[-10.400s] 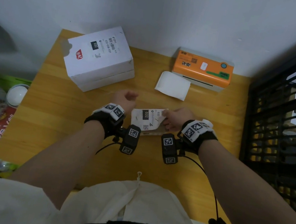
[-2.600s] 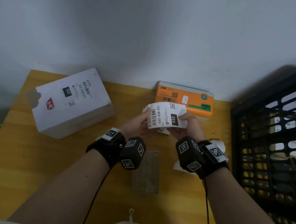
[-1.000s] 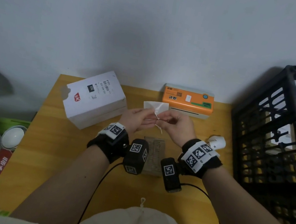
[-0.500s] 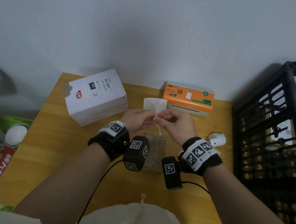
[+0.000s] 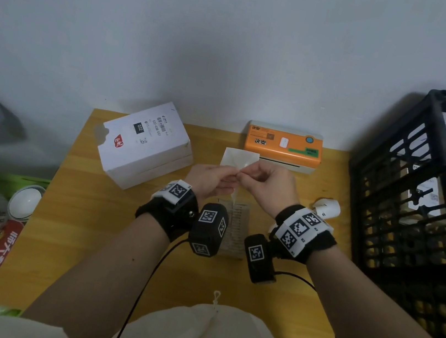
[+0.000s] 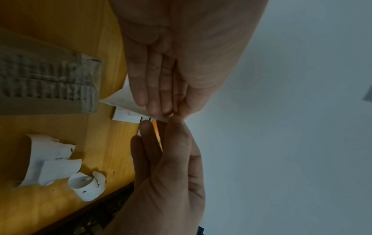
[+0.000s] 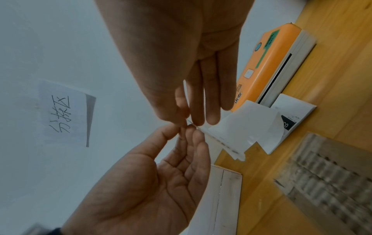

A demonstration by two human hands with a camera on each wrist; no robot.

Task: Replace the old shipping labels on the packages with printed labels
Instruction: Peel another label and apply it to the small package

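Both hands are raised over the table and pinch one corner of a white printed label (image 5: 239,158). My left hand (image 5: 231,174) holds it from the left and my right hand (image 5: 244,175) from the right, fingertips almost touching. In the right wrist view the label (image 7: 241,127) hangs away from the fingertips, its two layers parting at the far edge. Below the hands lies a small brown package (image 5: 236,228), bare of any label. A white box (image 5: 144,142) at the back left bears a label marked 032.
An orange label printer (image 5: 283,144) stands at the back against the wall. Torn curled label scraps (image 5: 325,208) lie to the right of my right wrist. A black slatted crate (image 5: 414,197) walls off the right side. Bags and a jar (image 5: 24,201) sit off the table's left edge.
Ten seconds ago the hands were pulling the old label off the brown package. Then they held the new label print side up. Over the last second they stay pinched at its corner.
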